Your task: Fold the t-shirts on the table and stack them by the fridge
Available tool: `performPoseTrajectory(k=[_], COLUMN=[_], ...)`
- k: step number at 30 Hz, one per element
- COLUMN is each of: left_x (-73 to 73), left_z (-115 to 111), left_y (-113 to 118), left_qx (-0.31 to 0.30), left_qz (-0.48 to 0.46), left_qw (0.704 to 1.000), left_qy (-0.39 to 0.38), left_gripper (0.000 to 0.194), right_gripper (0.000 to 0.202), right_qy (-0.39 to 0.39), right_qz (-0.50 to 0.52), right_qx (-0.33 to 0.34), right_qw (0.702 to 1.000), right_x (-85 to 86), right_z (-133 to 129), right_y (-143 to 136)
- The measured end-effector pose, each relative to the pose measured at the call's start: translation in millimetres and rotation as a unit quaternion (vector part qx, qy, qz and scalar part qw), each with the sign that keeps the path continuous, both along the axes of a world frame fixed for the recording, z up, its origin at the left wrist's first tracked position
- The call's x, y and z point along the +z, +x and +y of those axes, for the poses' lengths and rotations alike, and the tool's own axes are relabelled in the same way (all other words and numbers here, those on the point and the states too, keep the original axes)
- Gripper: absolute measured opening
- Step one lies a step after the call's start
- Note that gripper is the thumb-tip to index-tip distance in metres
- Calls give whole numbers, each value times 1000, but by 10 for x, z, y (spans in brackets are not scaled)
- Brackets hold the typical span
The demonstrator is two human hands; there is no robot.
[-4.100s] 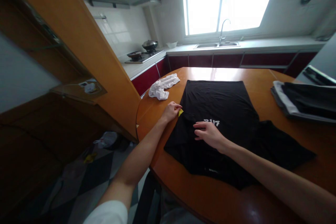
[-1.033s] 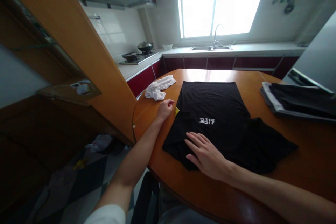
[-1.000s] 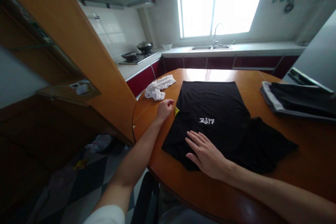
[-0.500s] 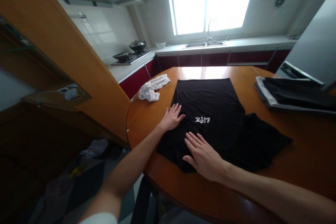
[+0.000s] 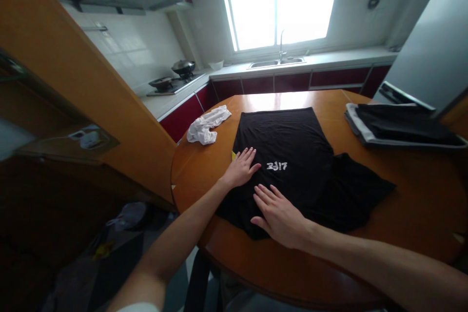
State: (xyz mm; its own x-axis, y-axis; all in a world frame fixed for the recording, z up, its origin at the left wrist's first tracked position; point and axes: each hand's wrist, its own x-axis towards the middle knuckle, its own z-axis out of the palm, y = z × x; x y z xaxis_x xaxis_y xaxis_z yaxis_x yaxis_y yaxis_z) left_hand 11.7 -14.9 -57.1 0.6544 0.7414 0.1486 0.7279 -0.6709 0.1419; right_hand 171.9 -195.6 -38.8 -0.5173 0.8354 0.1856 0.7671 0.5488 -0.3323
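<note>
A black T-shirt [image 5: 288,136] with white lettering lies spread on the round wooden table [image 5: 226,263], one sleeve reaching out to the right. My left hand [image 5: 239,168] rests flat on the shirt's left part, fingers extended. A small yellow patch [image 5: 233,155] shows beside its fingers at the shirt's edge. Nearer to me, my right hand [image 5: 280,217] lies on the shirt below the lettering, palm down with the thumb apart. Neither hand grips anything.
A crumpled white cloth [image 5: 207,125] sits on the table's left side. Folded black and grey garments [image 5: 398,124] are stacked at the right. Beyond are a stove with pans [image 5: 183,68], a sink [image 5: 280,62] and a fridge [image 5: 420,44]. A bag [image 5: 133,215] is on the floor.
The camera view has shifted slightly. My left hand has moved a little inward over the shirt, and more of the yellow patch shows beside it. My right hand stays nearly in place.
</note>
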Motion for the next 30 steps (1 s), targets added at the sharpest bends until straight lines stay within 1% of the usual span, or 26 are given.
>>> performPoseTrajectory(k=[2, 6, 9, 13, 15, 21, 23, 27, 30], left_x=[17, 89, 113, 102, 103, 119, 116, 145, 181], left_z=[31, 125, 196, 228, 215, 164, 156, 128, 103], left_y=[-9, -49, -94, -125, -120, -80, -75, -72, -62], left_qx=[4, 37, 40, 47, 56, 69, 71, 46, 37], left_qz=[-37, -124, -152, -147, -139, -171, -161, -109, -134], left_qw=[999, 991, 987, 988, 989, 982, 983, 990, 986], left_qy=[8, 30, 32, 17, 17, 49, 57, 77, 92], left_gripper=[54, 39, 30, 28, 23, 16, 15, 16, 22], right_gripper=[66, 68, 68, 68, 67, 66, 66, 66, 66], right_qy=[-4, -6, -1, 5, 7, 16, 16, 12, 10], right_qz=[-1, -2, -5, -8, -11, -23, -25, -30, -28], right_qx=[3, 4, 3, 2, 2, 2, 3, 4, 3], right_qw=[1000, 1000, 1000, 1000, 1000, 1000, 1000, 999, 1000], right_x=[11, 17, 10, 10, 15, 25, 27, 29, 31], right_z=[-2, -4, -4, -6, -9, -17, -15, -7, -5], right_y=[4, 4, 2, 1, 0, -1, -2, -4, -3])
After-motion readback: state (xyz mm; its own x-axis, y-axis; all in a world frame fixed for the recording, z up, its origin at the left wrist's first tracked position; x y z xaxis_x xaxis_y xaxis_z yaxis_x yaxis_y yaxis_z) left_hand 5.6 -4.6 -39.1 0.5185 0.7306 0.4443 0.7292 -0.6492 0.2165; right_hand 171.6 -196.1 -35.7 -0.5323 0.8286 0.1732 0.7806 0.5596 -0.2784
